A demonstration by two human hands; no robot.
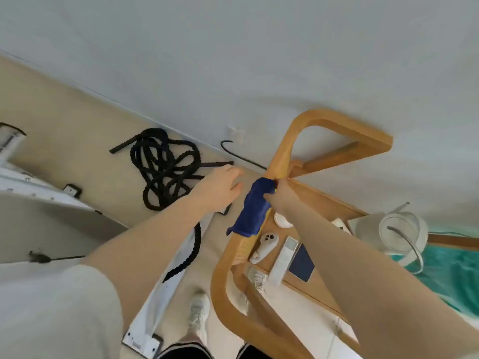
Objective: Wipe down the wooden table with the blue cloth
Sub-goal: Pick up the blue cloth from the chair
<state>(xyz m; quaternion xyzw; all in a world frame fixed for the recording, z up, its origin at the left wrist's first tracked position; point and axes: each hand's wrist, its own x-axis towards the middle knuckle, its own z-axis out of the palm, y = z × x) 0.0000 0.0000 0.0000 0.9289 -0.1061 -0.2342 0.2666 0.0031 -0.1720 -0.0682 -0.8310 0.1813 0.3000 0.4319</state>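
Right of frame centre, the right hand [281, 195] presses the cloth [255, 208] onto the table [318, 200] rim, fingers curled over the bunched fabric, seemingly so it follows the curved wooden edge. Just left, the left hand [220, 187] hovers loose and empty, apparently ready to steady. A controller [264, 247] and remote [283, 257] lie on the tabletop below, probably left until the rim is done.

Right hand [281, 195] fingers hidden behind blue cloth [255, 208].
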